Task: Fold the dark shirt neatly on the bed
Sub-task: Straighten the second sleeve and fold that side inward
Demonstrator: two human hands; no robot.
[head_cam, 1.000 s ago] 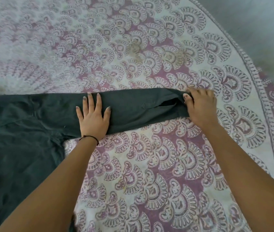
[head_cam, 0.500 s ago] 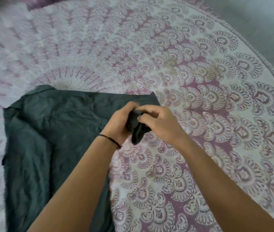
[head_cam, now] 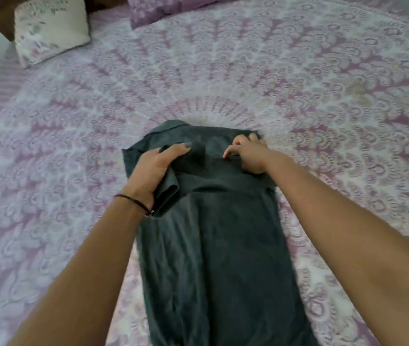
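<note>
You are pinning the dark shirt [head_cam: 213, 245] with your flat left hand [head_cam: 152, 171] while your right hand [head_cam: 247, 156] is pinching its folded sleeve; tugging risks shifting the layers askew.

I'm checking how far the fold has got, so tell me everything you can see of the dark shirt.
The dark grey-green cloth shirt lies lengthwise on the purple-and-white patterned bedspread, collar end away from the person, already narrowed into a long, slightly creased strip. A sleeve is folded across its upper part. The left hand presses the folded sleeve end; the right hand rests, fingers curled, on the far right corner.
</note>
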